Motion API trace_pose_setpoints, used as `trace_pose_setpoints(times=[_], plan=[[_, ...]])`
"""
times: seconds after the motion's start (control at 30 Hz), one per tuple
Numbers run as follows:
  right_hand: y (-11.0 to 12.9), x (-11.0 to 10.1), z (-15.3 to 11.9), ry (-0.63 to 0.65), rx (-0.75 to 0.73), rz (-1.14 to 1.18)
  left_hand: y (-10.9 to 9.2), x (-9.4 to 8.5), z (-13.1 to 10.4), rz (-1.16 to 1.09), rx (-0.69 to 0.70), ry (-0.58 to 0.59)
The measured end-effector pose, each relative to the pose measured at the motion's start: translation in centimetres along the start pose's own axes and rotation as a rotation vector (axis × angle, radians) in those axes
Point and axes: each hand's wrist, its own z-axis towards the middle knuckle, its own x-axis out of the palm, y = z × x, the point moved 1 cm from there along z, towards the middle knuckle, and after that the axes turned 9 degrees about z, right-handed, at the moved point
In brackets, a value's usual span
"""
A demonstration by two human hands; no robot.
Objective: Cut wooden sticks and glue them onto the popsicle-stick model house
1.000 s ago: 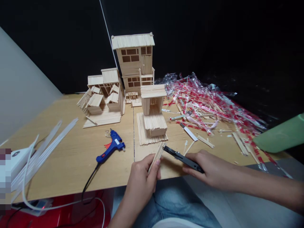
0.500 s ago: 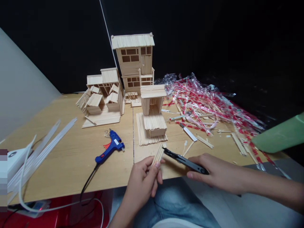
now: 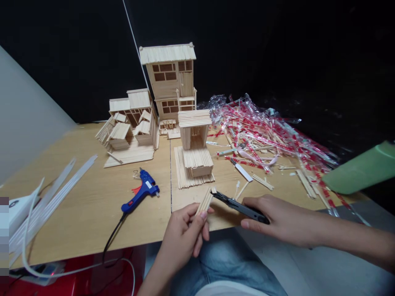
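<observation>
Pinched between the thumb and fingers of my left hand [image 3: 188,230] is a small bundle of thin wooden sticks [image 3: 204,201], slanting up to the right. My right hand [image 3: 271,218] is closed around the handle of dark pliers-like cutters [image 3: 240,206]. Their jaws meet the upper end of the sticks; whether they bite through is too small to tell. Just beyond the sticks stands a small stick-built model house [image 3: 196,148] on a slatted base. A blue hot glue gun [image 3: 142,191] lies on the table to the left of my hands.
Behind stand a tall stick house [image 3: 169,82] and a courtyard model [image 3: 132,127]. Red-printed wrappers and loose sticks heap up [image 3: 256,127] at right, near a white-handled knife [image 3: 242,170] and a green cylindrical object [image 3: 361,170]. Clear glue sticks [image 3: 68,189] and a white cable [image 3: 26,246] lie left.
The whole scene sits slightly further left as my head turns a little. Both hands keep nearly the same pose, with the cutters still at the ends of the sticks.
</observation>
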Motion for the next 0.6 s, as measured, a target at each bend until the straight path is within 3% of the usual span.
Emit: trace_pose_setpoints(times=[0.6], plan=[[1.0, -0.6, 0.0, 0.06, -0.024, 0.022, 0.1, -0.2, 0.2, 0.019, 0.002, 0.016]])
